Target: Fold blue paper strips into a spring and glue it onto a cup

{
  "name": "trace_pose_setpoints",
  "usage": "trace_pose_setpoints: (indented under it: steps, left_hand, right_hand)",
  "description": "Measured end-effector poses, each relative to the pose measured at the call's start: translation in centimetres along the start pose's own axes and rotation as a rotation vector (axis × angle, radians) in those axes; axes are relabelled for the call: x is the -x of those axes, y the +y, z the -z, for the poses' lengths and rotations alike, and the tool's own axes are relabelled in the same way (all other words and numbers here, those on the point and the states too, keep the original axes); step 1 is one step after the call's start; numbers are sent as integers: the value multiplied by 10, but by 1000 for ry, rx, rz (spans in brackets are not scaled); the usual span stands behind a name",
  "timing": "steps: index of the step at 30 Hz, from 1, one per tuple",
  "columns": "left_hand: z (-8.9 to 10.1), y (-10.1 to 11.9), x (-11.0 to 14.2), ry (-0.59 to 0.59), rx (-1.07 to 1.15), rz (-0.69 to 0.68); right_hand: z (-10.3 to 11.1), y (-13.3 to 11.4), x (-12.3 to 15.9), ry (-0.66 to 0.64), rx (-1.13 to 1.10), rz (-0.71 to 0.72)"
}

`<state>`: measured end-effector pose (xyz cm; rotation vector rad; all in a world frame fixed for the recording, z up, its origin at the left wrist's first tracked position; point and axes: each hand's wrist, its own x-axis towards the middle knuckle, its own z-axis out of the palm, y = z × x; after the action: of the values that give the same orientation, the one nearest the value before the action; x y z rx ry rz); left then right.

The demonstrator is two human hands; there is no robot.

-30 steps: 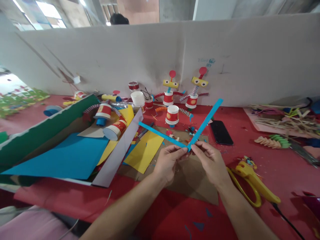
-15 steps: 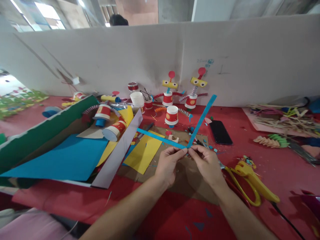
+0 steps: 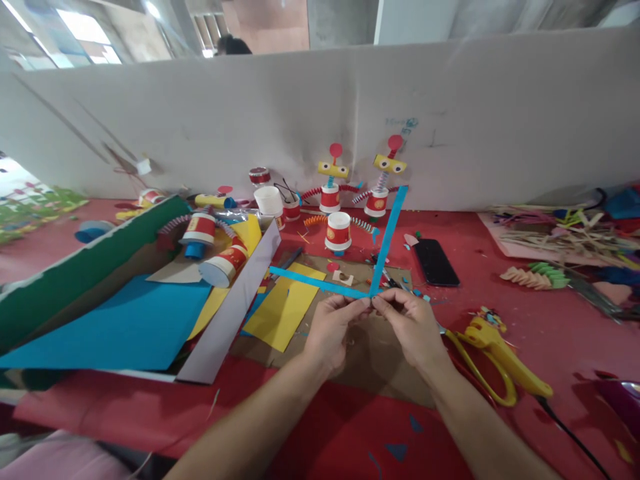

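Observation:
Two blue paper strips [image 3: 320,285] meet at a corner in an L shape, one running left and the other pointing up and away. My left hand [image 3: 334,330] pinches that corner between thumb and fingers. Right beside it, my right hand [image 3: 406,325] pinches the same corner, the fingertips nearly touching. The fingers hide how the strips are joined. Below lies a brown cardboard sheet [image 3: 370,373] with yellow paper [image 3: 285,313] on its left. Just beyond stands a red and white paper cup figure [image 3: 339,232] with folded paper arms.
An open box [image 3: 235,307] at left holds blue card and cup figures. Two finished-looking cup figures [image 3: 331,198] stand by the white partition [image 3: 280,113]. A phone [image 3: 436,262], yellow-handled scissors [image 3: 503,390] and a yellow glue gun [image 3: 515,360] lie at right.
The upright strip has swung left and stands steeper, so the corner looks narrower. Both hands keep their pinch. The whole view has shifted slightly.

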<state>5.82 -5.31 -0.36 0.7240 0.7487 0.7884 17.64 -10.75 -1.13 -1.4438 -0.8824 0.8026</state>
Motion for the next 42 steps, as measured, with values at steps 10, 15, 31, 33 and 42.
trace_pose_setpoints:
  steps: [10,15,31,33,42]
  left_hand:
    - [0,7,-6,-20,214,67]
    - [2,7,-7,-64,234,91]
    - [8,8,-9,-87,75,129]
    - [11,5,-11,-73,94,138]
    - [14,0,-18,-104,6,99]
  right_hand:
    - [-7,-5,1,-26,-202,24]
    - [-8,-6,5,-19,-73,127]
    - [-8,-1,-3,-56,-483,-117]
    - [-9,-2,-2,-61,-514,-141]
    - [-13,1,0,-16,-438,-112]
